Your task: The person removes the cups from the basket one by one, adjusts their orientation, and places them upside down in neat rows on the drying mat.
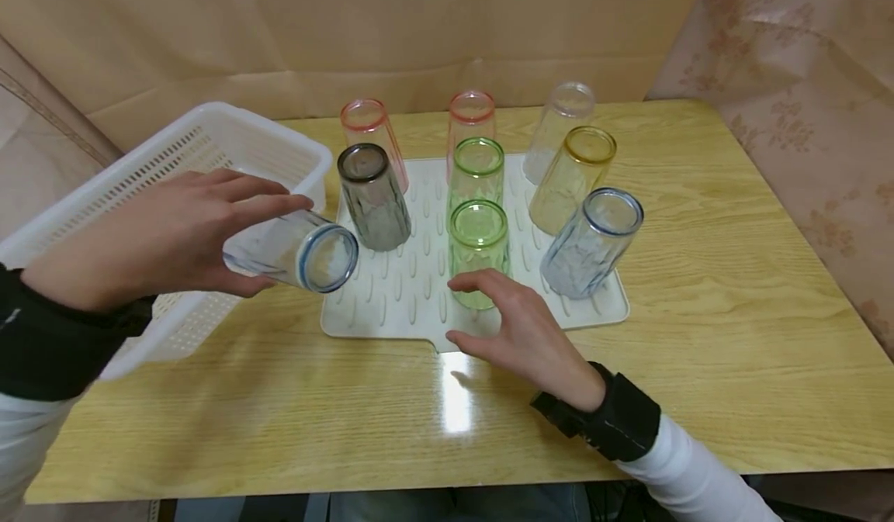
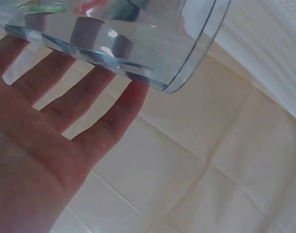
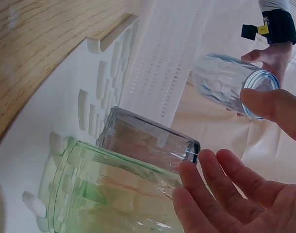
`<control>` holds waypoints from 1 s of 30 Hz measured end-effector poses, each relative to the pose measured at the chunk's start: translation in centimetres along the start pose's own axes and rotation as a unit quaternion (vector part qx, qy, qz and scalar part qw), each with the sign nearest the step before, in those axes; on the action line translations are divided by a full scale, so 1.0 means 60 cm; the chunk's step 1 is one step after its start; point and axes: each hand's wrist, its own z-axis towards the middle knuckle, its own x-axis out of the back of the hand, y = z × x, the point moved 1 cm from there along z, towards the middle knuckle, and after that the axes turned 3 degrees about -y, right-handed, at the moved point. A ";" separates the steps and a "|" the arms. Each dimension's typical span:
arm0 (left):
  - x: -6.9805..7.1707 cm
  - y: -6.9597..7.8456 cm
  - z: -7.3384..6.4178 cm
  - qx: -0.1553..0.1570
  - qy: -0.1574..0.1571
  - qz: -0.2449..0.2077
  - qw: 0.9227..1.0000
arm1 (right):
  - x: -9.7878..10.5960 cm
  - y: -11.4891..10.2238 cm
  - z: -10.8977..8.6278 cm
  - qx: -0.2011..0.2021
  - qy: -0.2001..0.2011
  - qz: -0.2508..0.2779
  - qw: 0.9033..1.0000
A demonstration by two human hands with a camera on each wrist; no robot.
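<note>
My left hand (image 1: 178, 231) grips a clear glass with a blue tint (image 1: 279, 250), tilted on its side in the air over the basket's near right edge. The glass's thick base faces right. In the left wrist view, several fingertips press along the wall of the glass (image 2: 157, 46). My right hand (image 1: 527, 332) holds nothing; its fingers and thumb are spread apart in front of the nearest green glass (image 1: 478, 235). Whether a finger touches that glass I cannot tell. Behind it stands another green glass (image 1: 478, 169), and a grey glass (image 1: 377, 204) is at its left.
A white drying mat (image 1: 391, 316) on the wooden table (image 1: 712, 289) bears upside-down glasses: two pink (image 1: 377, 134), a yellow (image 1: 569, 181), a clear (image 1: 559, 130) and a blue (image 1: 587, 250) among them. On the left stands a white plastic basket (image 1: 279, 153).
</note>
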 end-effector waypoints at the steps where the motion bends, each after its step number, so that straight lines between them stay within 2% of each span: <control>1: 0.000 0.003 0.003 -0.001 -0.002 0.001 1.000 | 0.000 0.000 0.000 0.000 0.002 0.003 1.000; 12: -0.017 0.033 0.024 -0.006 -0.015 -0.030 0.999 | -0.008 -0.004 0.002 0.008 0.022 0.025 0.999; 18: -0.029 0.043 0.033 -0.008 0.012 -0.060 0.998 | -0.014 -0.011 0.005 0.000 0.042 0.047 0.998; 25: -0.046 0.051 0.042 -0.001 0.015 -0.108 0.994 | -0.021 -0.021 0.011 -0.010 0.059 0.070 0.996; 30: -0.065 0.056 0.048 -0.012 0.030 -0.130 0.991 | -0.028 -0.026 0.019 0.006 0.071 0.104 0.992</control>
